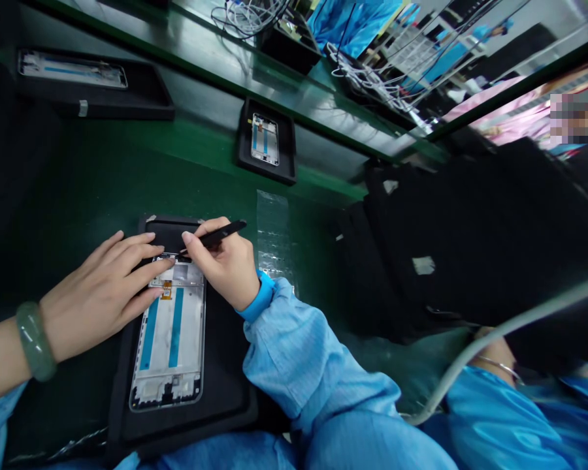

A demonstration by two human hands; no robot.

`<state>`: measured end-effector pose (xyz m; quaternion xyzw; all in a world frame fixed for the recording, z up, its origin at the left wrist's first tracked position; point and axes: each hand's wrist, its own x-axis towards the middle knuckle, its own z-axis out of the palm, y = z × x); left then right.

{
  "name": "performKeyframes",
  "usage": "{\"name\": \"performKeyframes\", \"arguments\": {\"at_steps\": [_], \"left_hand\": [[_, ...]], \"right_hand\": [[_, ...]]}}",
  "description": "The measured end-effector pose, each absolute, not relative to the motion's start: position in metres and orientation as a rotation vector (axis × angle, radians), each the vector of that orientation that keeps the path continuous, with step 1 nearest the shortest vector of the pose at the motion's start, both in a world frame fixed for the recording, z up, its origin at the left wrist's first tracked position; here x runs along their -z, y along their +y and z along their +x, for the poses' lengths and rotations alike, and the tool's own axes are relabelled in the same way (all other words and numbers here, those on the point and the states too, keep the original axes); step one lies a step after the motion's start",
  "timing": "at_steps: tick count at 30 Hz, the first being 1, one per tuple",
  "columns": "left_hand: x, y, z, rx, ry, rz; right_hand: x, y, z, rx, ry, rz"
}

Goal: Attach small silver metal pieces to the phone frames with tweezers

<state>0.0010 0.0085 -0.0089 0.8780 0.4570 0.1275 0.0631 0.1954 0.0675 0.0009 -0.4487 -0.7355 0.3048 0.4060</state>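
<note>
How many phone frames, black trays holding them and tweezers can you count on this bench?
Phone frames: 3
Black trays: 3
Black tweezers: 1
Total: 7

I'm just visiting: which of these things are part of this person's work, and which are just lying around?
In use: left hand resting on a phone frame in a black tray; right hand holding black tweezers.

Lying about: clear plastic sheet; second phone frame; white cables.
</note>
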Motion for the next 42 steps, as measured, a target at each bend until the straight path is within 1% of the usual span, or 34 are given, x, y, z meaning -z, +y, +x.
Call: {"name": "performKeyframes", "arguments": {"at_steps": [8,12,16,23,29,32,36,38,42], "left_hand": [[0.013,0.009,0.002,-0.423,1.387,2.681],[0.015,0.010,0.001,-0.438,1.370,2.694],[0.015,0.009,0.001,-0.456,1.374,2.701],[0.015,0.008,0.001,-0.439,1.382,2.691],[0.016,0.009,0.002,-0.458,1.377,2.686],[0.016,0.009,0.002,-0.454,1.385,2.672],[0.015,0.008,0.002,-0.453,1.378,2.678],[0.015,0.008,0.002,-0.457,1.377,2.679],[0.016,0.009,0.001,-0.461,1.374,2.664]], "right_hand": [[0.003,0.064,0.192,-0.556,-2.000,-1.045],[0.006,0.066,0.194,-0.554,-2.040,-0.993],[0.006,0.068,0.197,-0.455,-2.138,-0.867],[0.001,0.070,0.200,-0.634,-2.012,-0.967],[0.008,0.073,0.199,-0.482,-2.186,-0.830],[0.009,0.074,0.200,-0.462,-2.172,-0.741],[0.004,0.074,0.202,-0.545,-2.024,-0.830],[0.003,0.074,0.203,-0.584,-2.039,-0.865],[0.009,0.072,0.199,-0.493,-2.156,-0.855]]}}
